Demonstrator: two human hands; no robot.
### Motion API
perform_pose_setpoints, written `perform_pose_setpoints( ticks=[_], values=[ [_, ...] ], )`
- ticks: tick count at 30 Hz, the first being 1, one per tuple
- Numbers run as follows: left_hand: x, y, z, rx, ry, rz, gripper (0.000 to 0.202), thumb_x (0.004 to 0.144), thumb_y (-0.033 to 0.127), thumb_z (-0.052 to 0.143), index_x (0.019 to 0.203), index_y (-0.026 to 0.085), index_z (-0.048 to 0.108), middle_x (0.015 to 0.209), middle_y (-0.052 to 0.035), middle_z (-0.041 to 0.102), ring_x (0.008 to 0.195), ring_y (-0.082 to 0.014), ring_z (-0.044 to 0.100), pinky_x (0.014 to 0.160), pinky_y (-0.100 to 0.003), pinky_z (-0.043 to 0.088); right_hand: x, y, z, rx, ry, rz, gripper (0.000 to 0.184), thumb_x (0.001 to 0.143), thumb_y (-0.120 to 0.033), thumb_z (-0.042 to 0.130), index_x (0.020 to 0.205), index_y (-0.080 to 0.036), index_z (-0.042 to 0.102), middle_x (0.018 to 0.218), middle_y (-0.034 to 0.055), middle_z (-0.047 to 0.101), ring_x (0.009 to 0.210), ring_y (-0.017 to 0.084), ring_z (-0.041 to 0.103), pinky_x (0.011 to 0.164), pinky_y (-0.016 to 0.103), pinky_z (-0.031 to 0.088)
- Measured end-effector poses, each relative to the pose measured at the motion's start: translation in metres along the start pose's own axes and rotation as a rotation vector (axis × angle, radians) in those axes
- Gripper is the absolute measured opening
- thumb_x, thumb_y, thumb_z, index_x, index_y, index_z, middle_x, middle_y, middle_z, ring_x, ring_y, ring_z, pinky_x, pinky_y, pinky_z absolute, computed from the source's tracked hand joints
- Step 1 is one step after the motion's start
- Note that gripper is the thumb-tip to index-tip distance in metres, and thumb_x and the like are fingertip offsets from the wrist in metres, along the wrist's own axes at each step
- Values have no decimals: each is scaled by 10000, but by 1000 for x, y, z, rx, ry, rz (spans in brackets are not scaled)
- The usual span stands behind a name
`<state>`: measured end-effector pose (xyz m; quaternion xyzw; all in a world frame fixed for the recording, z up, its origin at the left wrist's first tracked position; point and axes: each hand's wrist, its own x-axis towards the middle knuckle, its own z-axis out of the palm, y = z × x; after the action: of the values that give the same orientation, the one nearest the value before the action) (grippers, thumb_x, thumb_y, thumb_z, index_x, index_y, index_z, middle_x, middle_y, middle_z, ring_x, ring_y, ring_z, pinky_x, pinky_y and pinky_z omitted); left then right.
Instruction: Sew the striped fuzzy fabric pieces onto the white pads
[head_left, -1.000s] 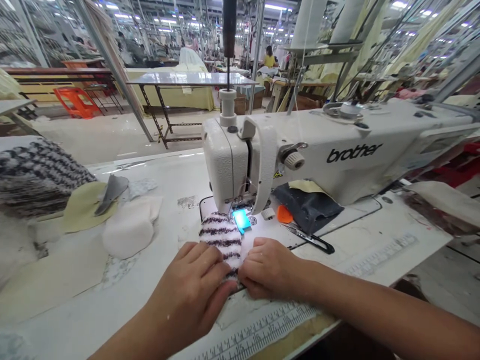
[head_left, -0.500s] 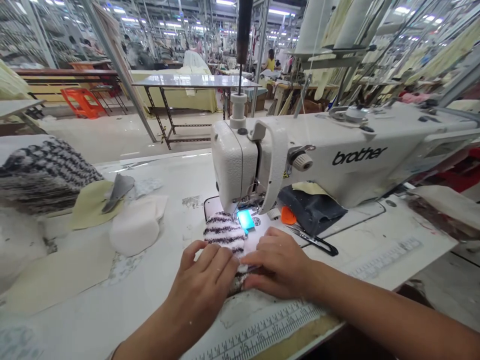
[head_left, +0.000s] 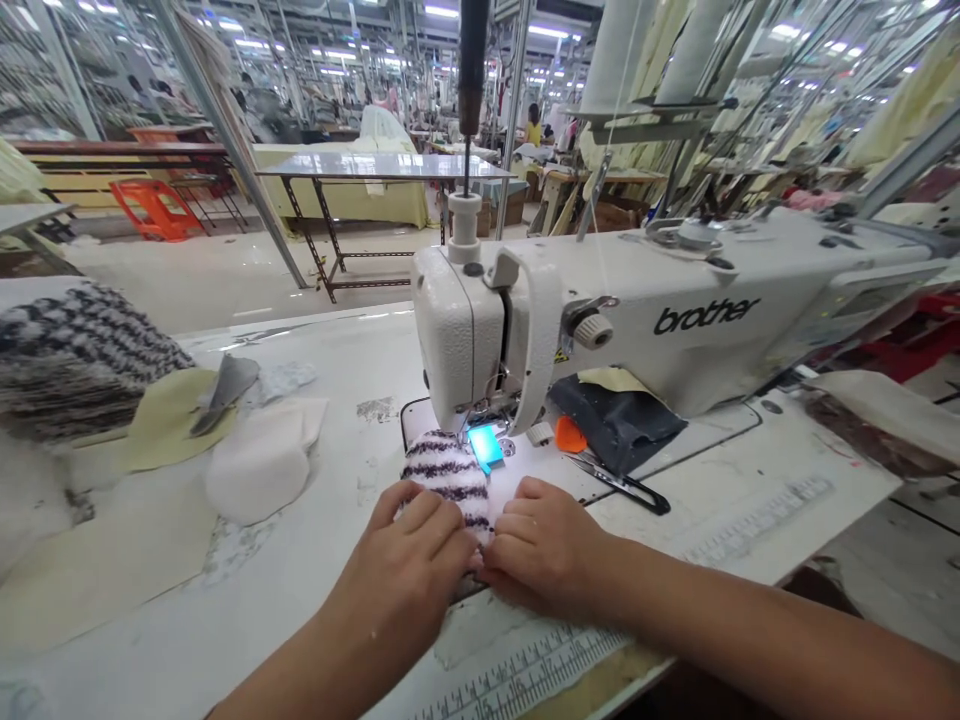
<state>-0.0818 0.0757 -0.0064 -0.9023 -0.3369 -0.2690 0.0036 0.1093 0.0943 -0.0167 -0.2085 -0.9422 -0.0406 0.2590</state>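
Observation:
A small striped fluffy fabric piece point(head_left: 442, 472), white with dark bands, lies under the needle area of a white Brother sewing machine point(head_left: 600, 320). My left hand point(head_left: 409, 570) rests on its near left part, fingers curled down onto it. My right hand point(head_left: 544, 550) presses its near right edge with fingers bent and close together. A blue lit guide point(head_left: 486, 447) glows beside the presser foot.
Thread snips point(head_left: 622, 485), an orange chip point(head_left: 568, 434) and dark fabric point(head_left: 619, 415) lie right of the needle. A white fluffy piece point(head_left: 259, 465), yellow cut pieces point(head_left: 161, 425) and a striped fabric pile point(head_left: 75, 350) sit left. A ruler strip point(head_left: 517, 675) runs along the table's near edge.
Both hands stay on the striped piece. They slid slightly forward toward the needle half a second ago, then drew back a little and closer together.

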Motion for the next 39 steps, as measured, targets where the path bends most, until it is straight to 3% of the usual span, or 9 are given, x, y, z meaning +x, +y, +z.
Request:
perform_pose_setpoints(
  ticks=[5,8,15,18,22,25,33,36,39],
  values=[
    [15,-18,-1,-131,-64,7,225,928,213,396,980,188,613,1039,-37,619,942,-201,513,877,-385,335,-1,1,1,26,-40,-4,239,876,-210,434,662,-158,527,591,-14,539,561,128,428,576,307,260],
    [18,-21,0,-134,-153,18,226,922,226,409,1031,194,604,1086,-34,609,969,-208,515,866,-385,360,-3,3,2,40,-43,-9,268,905,-233,417,679,-157,538,597,-14,537,565,131,434,577,307,258],
    [6,-8,-6,-174,-14,6,209,881,338,509,928,152,592,905,-67,610,836,-214,518,835,-412,372,-1,8,-1,292,68,155,369,955,-365,394,678,-166,534,582,-27,527,552,110,453,586,272,278],
    [3,-8,-3,-89,76,46,141,900,206,470,843,143,582,781,-48,595,754,-190,502,770,-374,383,2,9,-5,368,103,209,387,943,-423,435,681,-160,543,582,-35,523,553,99,458,594,259,282],
    [3,-11,3,-40,52,53,158,906,184,441,827,150,573,752,-38,576,718,-182,477,755,-367,378,2,9,-6,259,151,211,392,911,-517,445,817,-173,608,595,-28,519,571,119,447,605,269,272],
    [2,-11,3,-10,45,43,157,895,162,442,806,154,571,733,-35,561,705,-177,464,751,-361,371,0,8,-6,149,149,140,326,952,-428,411,910,-182,620,615,-13,535,595,138,437,619,285,267],
    [4,-7,2,-1,54,21,217,886,108,397,774,146,578,696,-36,547,669,-169,448,732,-353,354,1,4,-8,28,100,86,166,894,-218,466,805,-163,596,594,-16,512,578,133,403,606,294,255],
    [8,-10,-5,-82,-49,20,273,914,158,361,757,169,584,693,-24,544,671,-172,453,768,-372,338,1,4,-5,-6,70,58,200,839,-167,441,676,-162,557,557,-18,491,560,129,387,589,300,245],
    [15,-18,-11,-177,-109,-33,246,934,246,363,892,198,600,818,-23,583,776,-188,485,818,-377,329,0,2,-1,-13,-1,18,199,800,-155,438,619,-162,521,552,-19,489,546,127,380,582,307,245]
  ],
)
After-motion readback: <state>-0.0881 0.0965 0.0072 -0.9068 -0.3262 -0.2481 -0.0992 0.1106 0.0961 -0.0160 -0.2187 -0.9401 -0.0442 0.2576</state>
